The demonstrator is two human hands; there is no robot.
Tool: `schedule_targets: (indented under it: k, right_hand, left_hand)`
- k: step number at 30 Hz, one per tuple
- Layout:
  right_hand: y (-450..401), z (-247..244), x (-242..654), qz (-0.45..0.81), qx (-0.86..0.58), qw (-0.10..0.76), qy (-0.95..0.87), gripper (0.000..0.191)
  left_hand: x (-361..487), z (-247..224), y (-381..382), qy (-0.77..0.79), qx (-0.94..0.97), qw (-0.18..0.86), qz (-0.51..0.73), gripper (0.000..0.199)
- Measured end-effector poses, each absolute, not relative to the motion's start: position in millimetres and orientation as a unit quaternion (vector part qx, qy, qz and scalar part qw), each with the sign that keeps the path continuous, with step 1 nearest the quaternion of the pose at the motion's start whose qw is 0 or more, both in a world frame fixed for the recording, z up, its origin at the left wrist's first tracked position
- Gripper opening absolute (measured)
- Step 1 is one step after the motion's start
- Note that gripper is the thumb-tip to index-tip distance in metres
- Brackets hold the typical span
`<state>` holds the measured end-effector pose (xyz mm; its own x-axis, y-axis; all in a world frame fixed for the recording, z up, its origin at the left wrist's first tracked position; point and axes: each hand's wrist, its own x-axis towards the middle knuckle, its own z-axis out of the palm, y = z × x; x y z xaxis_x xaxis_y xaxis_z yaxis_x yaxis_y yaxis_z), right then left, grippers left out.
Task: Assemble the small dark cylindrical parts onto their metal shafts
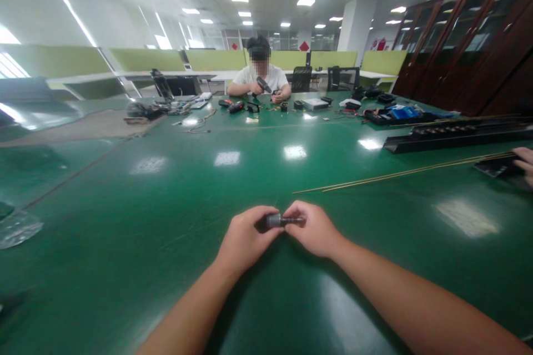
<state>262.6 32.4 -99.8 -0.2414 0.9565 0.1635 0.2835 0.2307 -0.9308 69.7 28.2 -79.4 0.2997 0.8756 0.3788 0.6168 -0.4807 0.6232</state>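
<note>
A small dark cylindrical part (273, 221) with a grey body and a thin ridged shaft lies sideways between my hands, just above the green table (187, 188). My left hand (247, 236) is closed round the thick grey end, thumb below and fingers above. At the thin shaft to the right, my right hand (314, 227) is closed, its thumb and index finger pinching the shaft. Some fingertips are hidden behind the part.
Two thin brass rods (375, 178) lie to the right, near black rails (449, 136) and another person's hand (525, 163). Across the table a person (262, 75) holds a power drill among tools. A clear plastic object (19, 228) is at the left.
</note>
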Motion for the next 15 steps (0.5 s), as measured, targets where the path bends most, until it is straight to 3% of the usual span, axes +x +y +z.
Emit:
schedule_targets:
  k: [15]
  right_hand:
    - [31.9,-94.0,263.0,0.502,-0.452,0.421,-0.605,0.017]
  left_hand:
    - [70.1,-77.7,29.2,0.467,0.785,0.159,0.375,0.024]
